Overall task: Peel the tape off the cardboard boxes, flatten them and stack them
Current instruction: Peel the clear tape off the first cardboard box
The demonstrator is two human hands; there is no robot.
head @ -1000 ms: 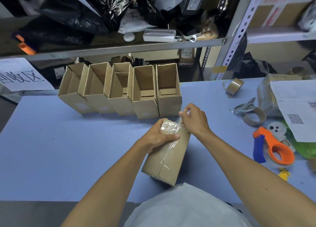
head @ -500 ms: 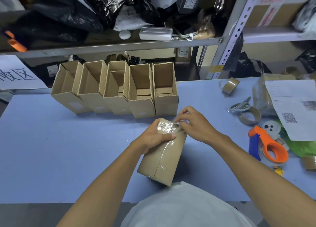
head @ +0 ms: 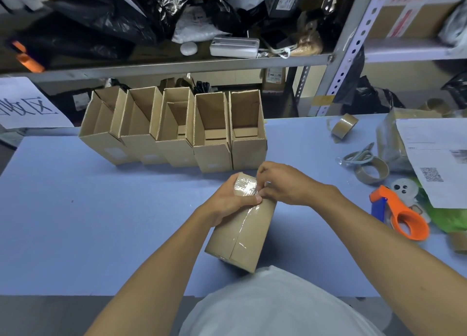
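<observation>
Plainly the risk is the clear tape [head: 244, 187] tearing short – the right hand [head: 285, 184] pinches only its edge at the far end of the sealed box [head: 242, 234] on the blue table [head: 101, 222], which the left hand [head: 228, 201] grips, so a hard pull could leave strips stuck.

A sealed cardboard box [head: 242, 237] stands tilted on the blue surface [head: 88, 234], clear tape [head: 246, 187] running over its top and down its front seam. The left hand [head: 231, 200] grips the box's upper end; the right hand [head: 285, 184] pinches at the tape there. Behind them, five open boxes [head: 177, 133] stand touching in a row. An orange tape dispenser [head: 401, 216] lies to the right.
</observation>
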